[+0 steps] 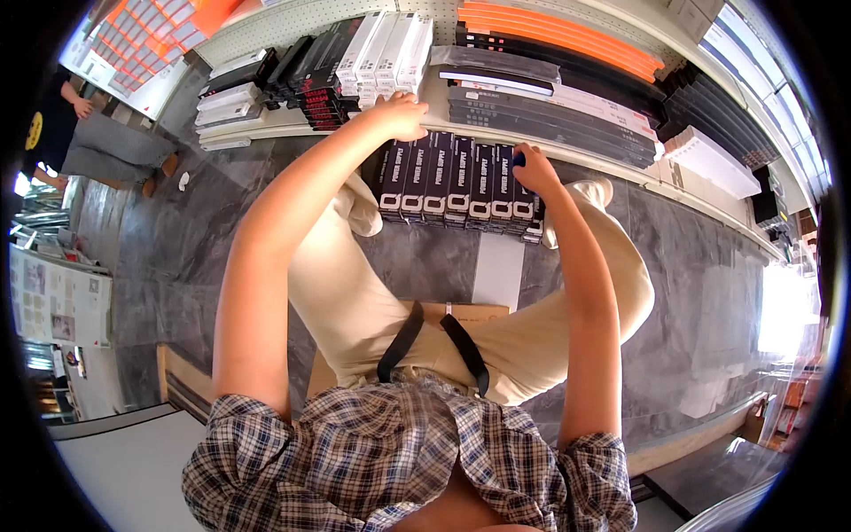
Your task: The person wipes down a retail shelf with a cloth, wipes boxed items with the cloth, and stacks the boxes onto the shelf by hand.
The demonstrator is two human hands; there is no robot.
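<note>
My left hand (405, 117) rests at the front of the stacked white boxes (387, 51) on the shelf, fingers partly spread against them. My right hand (535, 170) is closed, with a small dark blue object (519, 160) at its fingers, too little of it showing to name. That hand is over the right end of a row of dark boxes (457, 182) printed "POWER SUPPLY". These boxes stand side by side on the floor between my feet, below the shelf edge.
The shelf (567, 146) also carries black-and-red boxes (321, 75), long grey packages (541, 111) and orange strips (558, 35). Cardboard (479, 312) lies under my legs, and a light grey strip (498, 270) is on the floor. Another person (106, 146) is at far left.
</note>
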